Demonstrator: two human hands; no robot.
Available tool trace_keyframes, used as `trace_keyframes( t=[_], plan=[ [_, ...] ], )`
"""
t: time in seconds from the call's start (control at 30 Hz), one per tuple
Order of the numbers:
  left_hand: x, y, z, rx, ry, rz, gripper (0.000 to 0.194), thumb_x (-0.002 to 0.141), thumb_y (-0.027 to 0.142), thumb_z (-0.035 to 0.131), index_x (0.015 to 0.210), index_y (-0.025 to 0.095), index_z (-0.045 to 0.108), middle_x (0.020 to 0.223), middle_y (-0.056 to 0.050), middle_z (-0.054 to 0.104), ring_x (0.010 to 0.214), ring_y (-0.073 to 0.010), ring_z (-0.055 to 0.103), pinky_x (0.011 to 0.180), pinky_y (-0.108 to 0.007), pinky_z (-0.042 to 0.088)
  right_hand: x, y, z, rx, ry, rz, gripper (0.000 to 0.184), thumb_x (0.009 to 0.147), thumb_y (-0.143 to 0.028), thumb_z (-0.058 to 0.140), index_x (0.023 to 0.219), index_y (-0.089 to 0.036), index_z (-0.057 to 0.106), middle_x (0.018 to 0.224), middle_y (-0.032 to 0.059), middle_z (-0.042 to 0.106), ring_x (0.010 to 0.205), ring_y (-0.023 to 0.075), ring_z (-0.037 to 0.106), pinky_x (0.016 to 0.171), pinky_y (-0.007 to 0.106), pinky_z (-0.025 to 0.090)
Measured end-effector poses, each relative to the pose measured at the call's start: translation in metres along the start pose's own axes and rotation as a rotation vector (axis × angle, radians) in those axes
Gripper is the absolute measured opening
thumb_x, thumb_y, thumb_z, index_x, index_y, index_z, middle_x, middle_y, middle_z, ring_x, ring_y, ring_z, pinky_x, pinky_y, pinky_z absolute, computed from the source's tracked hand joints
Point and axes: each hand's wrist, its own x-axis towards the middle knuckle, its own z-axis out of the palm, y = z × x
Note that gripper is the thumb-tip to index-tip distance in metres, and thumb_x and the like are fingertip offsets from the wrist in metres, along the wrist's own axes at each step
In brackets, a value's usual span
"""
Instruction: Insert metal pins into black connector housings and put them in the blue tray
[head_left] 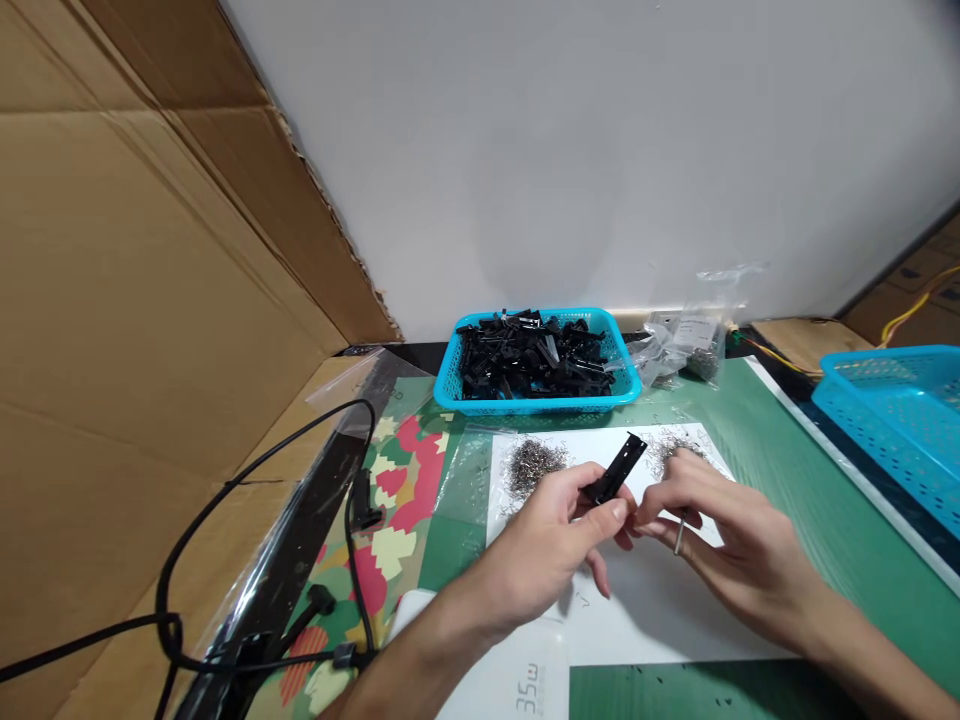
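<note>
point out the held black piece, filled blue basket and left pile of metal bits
Held black piece (620, 468), head view: middle of its visible length
Filled blue basket (536, 406), head view: front rim
Left metal pile (535, 466), head view: its middle

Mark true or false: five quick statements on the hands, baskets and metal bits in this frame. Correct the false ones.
1. The left hand holds a narrow black plastic piece. True.
2. The right hand is empty. False: the right hand holds a thin silver metal rod.
3. The blue perforated plastic basket at the back holds a heap of loose black plastic parts. True.
4. The left pile of tiny metal bits lies inside a basket. False: it lies on the white paper sheet.
5. A second blue perforated plastic basket stands at the right edge of the view. True.
</note>
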Motion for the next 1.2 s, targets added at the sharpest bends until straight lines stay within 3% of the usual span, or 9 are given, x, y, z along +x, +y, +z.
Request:
trace_keyframes(
  t=[0.1,0.3,0.43,0.57,0.8,1.03,1.2],
  plan=[
    [-0.001,0.004,0.003,-0.04,-0.03,0.021,0.048,0.089,0.058,0.076,0.105,0.013,0.067,0.1,-0.006,0.063,0.067,-0.0087,0.055,0.055,-0.02,0.05,0.0,0.003,-0.003,0.016,0.001,-0.009,0.016,0.104,-0.015,0.058,0.097,-0.026,0.068,0.08,0.0036,0.067,0.075,0.0213,0.057,0.068,0.034,0.043],
    [0.003,-0.001,-0.001,-0.027,-0.006,0.065,0.034,0.092,0.042,0.077,0.108,0.012,0.071,0.096,-0.003,0.062,0.066,-0.0071,0.053,0.059,-0.02,0.046,0.003,0.004,-0.007,0.032,-0.024,-0.004,0.014,0.103,-0.016,0.061,0.098,-0.026,0.069,0.083,0.003,0.066,0.078,0.0209,0.057,0.072,0.034,0.042],
    [0.004,-0.001,-0.002,0.029,0.078,0.109,0.03,0.094,0.039,0.075,0.106,0.011,0.072,0.097,-0.004,0.065,0.062,-0.0063,0.051,0.057,-0.02,0.044,0.003,0.003,-0.006,0.091,-0.043,0.142,0.01,0.104,-0.026,0.063,0.101,-0.027,0.072,0.084,0.0023,0.063,0.08,0.0207,0.055,0.074,0.034,0.042],
    [0.005,-0.001,-0.002,0.101,0.206,0.135,0.033,0.093,0.04,0.076,0.11,0.012,0.075,0.097,-0.004,0.068,0.066,-0.0081,0.051,0.055,-0.02,0.043,0.004,0.0,0.001,0.214,-0.04,0.35,0.02,0.107,-0.035,0.059,0.094,-0.026,0.073,0.088,0.0024,0.065,0.08,0.0192,0.055,0.071,0.031,0.04],
    [0.004,-0.003,0.0,0.245,0.28,0.115,0.032,0.096,0.04,0.072,0.115,0.015,0.078,0.086,-0.002,0.068,0.062,-0.0081,0.046,0.052,-0.02,0.034,0.005,0.001,0.016,0.395,0.029,0.531,0.029,0.102,-0.047,0.065,0.091,-0.023,0.074,0.082,0.0014,0.064,0.073,0.0173,0.049,0.065,0.029,0.037],
    [0.001,-0.007,0.004,0.306,0.266,0.097,0.027,0.099,0.039,0.067,0.113,0.019,0.078,0.084,-0.001,0.069,0.058,-0.0079,0.045,0.049,-0.02,0.032,0.006,0.006,0.014,0.465,0.011,0.6,0.033,0.096,-0.052,0.071,0.091,-0.021,0.076,0.08,0.0019,0.063,0.072,0.0166,0.048,0.064,0.028,0.035],
    [0.002,-0.009,0.002,0.313,0.284,0.079,0.033,0.1,0.043,0.065,0.12,0.019,0.077,0.089,-0.002,0.072,0.053,-0.0071,0.044,0.047,-0.02,0.034,0.006,0.004,0.013,0.455,-0.034,0.605,0.035,0.096,-0.053,0.07,0.088,-0.019,0.075,0.068,-0.0018,0.047,0.067,0.015,0.036,0.06,0.028,0.028]
  ],
)
